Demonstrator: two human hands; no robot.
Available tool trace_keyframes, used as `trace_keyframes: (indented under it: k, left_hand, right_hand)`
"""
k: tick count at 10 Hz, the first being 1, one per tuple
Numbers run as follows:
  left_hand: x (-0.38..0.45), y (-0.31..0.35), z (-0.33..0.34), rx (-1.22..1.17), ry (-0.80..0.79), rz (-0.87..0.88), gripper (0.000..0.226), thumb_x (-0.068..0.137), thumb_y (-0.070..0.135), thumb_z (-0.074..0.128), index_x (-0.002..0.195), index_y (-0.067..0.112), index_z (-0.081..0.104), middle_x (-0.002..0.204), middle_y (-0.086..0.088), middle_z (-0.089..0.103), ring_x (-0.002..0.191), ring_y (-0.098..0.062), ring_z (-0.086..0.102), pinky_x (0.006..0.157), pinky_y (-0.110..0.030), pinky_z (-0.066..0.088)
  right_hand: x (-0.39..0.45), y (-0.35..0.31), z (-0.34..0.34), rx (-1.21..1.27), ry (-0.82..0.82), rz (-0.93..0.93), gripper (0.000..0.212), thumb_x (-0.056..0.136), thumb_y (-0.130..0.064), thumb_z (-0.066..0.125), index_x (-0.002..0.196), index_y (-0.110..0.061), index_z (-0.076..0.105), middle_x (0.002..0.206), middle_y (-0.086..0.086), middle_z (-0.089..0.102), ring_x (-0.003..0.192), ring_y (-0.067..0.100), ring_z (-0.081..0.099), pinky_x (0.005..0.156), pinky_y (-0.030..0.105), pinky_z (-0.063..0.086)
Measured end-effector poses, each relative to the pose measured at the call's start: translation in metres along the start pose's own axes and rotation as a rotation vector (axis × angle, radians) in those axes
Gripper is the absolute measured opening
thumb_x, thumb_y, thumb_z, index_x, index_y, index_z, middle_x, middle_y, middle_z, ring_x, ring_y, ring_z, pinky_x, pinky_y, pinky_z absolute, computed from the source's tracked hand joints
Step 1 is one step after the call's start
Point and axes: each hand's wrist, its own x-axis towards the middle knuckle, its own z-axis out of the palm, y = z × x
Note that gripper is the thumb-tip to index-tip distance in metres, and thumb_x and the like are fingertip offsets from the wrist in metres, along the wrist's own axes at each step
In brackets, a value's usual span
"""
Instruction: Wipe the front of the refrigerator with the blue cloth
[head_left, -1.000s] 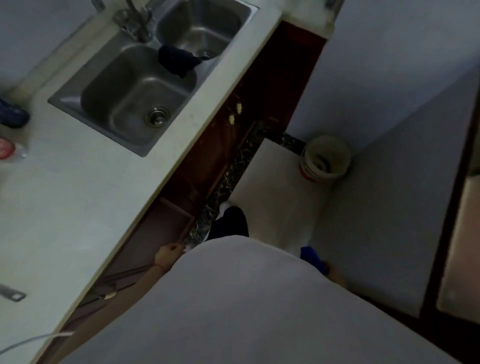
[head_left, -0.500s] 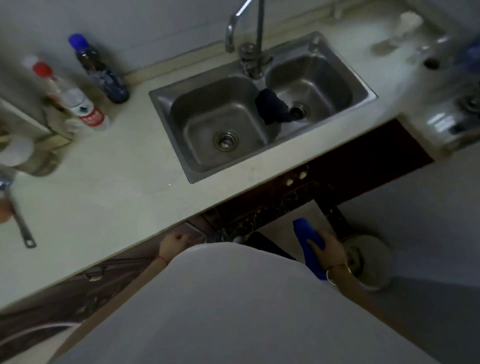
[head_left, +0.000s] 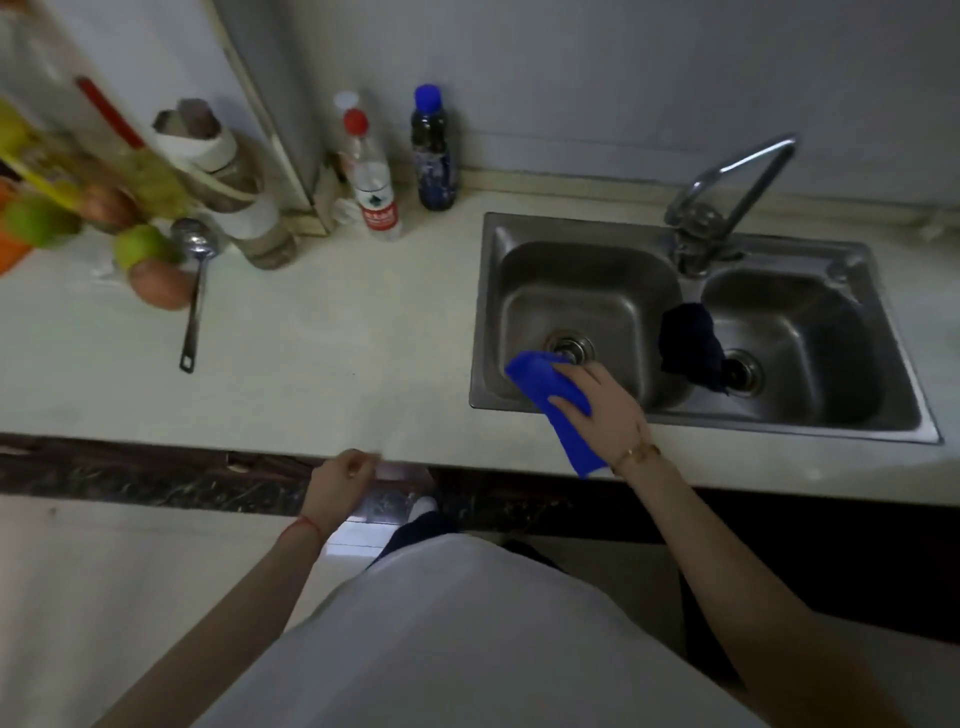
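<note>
Right hand (head_left: 605, 410) closed on blue cloth (head_left: 558, 402), held over left basin of sink (head_left: 696, 415). Left hand (head_left: 337, 480) loosely curled, empty. Refrigerator (head_left: 244, 78) well apart, upper left. Risk: trailing cloth end catches bottles (head_left: 371, 176) on way.

Red-capped bottle (head_left: 373, 193): red label with white print, too blurred to read;
Blue-capped bottle (head_left: 434, 156): dark label, illegible;
Elsewhere: no readable text

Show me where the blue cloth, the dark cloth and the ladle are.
blue cloth (head_left: 545, 382), head view, on its upper fold beside the fingers.
dark cloth (head_left: 688, 338), head view, on its middle, over the sink divider.
ladle (head_left: 193, 244), head view, on its bowl.
</note>
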Motion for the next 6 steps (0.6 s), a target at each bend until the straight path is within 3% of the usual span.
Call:
trace_keyframes:
  k: [2, 4, 5, 6]
  left_hand:
    - [0.033, -0.020, -0.048, -0.006, 0.025, -0.017, 0.024, 0.093, 0.022, 0.058, 0.103, 0.003, 0.070, 0.098, -0.016, 0.073, 0.094, -0.031, 0.067, 0.075, -0.025, 0.039]
    - [0.067, -0.041, -0.092, 0.021, 0.017, 0.002, 0.021, 0.092, 0.021, 0.058, 0.103, 0.008, 0.070, 0.097, -0.014, 0.074, 0.093, -0.031, 0.068, 0.080, -0.030, 0.048]
    - [0.078, -0.047, -0.104, 0.046, -0.008, 0.020, 0.020, 0.091, 0.023, 0.059, 0.100, 0.008, 0.071, 0.093, -0.014, 0.074, 0.089, -0.031, 0.068, 0.080, -0.034, 0.051]
    - [0.088, -0.050, -0.112, 0.038, -0.012, 0.039, 0.021, 0.092, 0.025, 0.058, 0.099, 0.009, 0.070, 0.092, -0.014, 0.074, 0.088, -0.031, 0.068, 0.080, -0.035, 0.053]
  right_hand:
    - [0.114, -0.075, 0.051, -0.174, -0.108, -0.221, 0.045, 0.099, -0.033, 0.047, 0.141, -0.024, 0.036, 0.131, 0.005, 0.045, 0.110, 0.020, 0.053, 0.102, 0.034, 0.046]
    - [0.169, -0.105, 0.119, -0.216, -0.233, -0.210, 0.046, 0.099, -0.019, 0.048, 0.143, -0.016, 0.037, 0.138, 0.012, 0.043, 0.116, 0.030, 0.049, 0.106, 0.042, 0.038]
    - [0.166, -0.110, 0.128, -0.236, -0.231, -0.164, 0.049, 0.095, -0.018, 0.053, 0.142, -0.017, 0.039, 0.138, 0.011, 0.046, 0.120, 0.030, 0.047, 0.107, 0.041, 0.035]
    - [0.161, -0.109, 0.120, -0.154, -0.078, -0.147, 0.047, 0.093, -0.024, 0.058, 0.138, -0.018, 0.045, 0.133, 0.008, 0.050, 0.125, 0.026, 0.043, 0.110, 0.043, 0.034]
